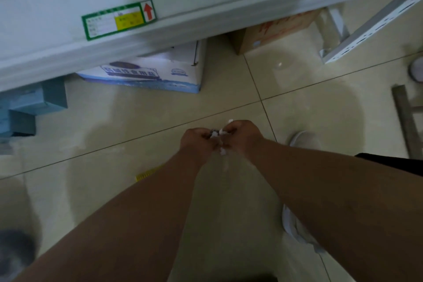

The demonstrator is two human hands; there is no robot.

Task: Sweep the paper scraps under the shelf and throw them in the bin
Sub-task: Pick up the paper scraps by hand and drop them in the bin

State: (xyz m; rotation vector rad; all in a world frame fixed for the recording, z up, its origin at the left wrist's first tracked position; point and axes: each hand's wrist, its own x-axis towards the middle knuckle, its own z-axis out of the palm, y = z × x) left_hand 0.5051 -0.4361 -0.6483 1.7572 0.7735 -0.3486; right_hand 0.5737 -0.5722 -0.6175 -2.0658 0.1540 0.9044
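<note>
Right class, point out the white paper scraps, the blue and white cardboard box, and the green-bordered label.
white paper scraps [215, 135], head view, crumpled middle.
blue and white cardboard box [160, 75], head view, printed side.
green-bordered label [114, 21], head view, centre.

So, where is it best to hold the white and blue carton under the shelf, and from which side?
Grip the white and blue carton by its two short ends, reaching in low from the open floor side. The shelf edge overhangs its top, so from above is blocked.

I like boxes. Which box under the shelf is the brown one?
The cardboard box farthest right under the shelf is brown with red marks; the middle box is white and blue, the left ones blue.
</note>
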